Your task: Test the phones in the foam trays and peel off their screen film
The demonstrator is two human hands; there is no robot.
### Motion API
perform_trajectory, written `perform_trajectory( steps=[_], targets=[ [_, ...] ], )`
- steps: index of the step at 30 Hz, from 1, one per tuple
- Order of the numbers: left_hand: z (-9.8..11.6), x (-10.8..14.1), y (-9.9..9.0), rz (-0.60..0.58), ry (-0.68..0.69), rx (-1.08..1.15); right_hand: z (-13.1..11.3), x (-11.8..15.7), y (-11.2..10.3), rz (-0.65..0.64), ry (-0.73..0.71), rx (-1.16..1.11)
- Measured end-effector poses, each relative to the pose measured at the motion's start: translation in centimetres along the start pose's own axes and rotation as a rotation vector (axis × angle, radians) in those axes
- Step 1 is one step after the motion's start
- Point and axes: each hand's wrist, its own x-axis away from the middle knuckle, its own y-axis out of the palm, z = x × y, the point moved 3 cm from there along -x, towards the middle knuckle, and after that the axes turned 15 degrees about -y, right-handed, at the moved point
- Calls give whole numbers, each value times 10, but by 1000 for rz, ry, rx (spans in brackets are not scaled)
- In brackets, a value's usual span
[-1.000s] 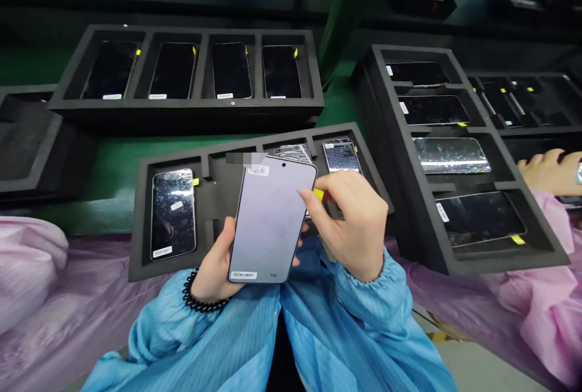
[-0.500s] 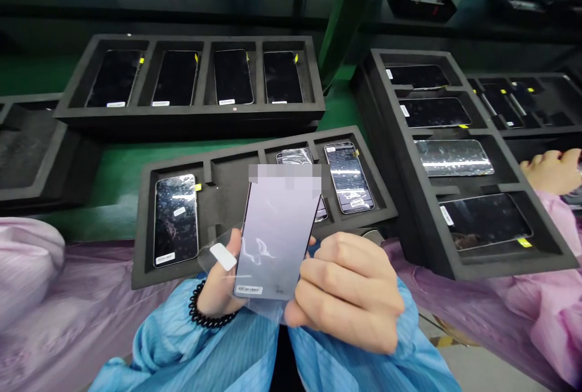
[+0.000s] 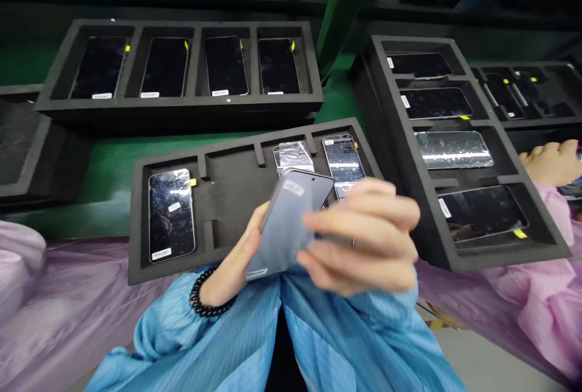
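A smartphone [image 3: 288, 222] held at a tilt above the near side of a black four-compartment tray [image 3: 231, 198].
We see the left hand [image 3: 234, 262] grasping the phone by its lower left edge, a black coiled band [image 3: 210, 295] around the wrist. The right hand [image 3: 364, 234] is blurred, its bent fingers over the right part of the screen; we cannot tell whether they pinch anything. In the tray's leftmost compartment we find a labelled phone [image 3: 170, 216] with a yellow tab [image 3: 193, 182]; the two right-hand compartments hold one phone each, partly hidden. Behind stands a second tray [image 3: 182, 114], bearing four dark-screened phones [image 3: 164, 68].
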Motion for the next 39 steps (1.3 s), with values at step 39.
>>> perform_trajectory(
  steps=[39],
  targets=[
    [13,4,-3,-200,199,82,29,32,4,517,494,-342]
  ],
)
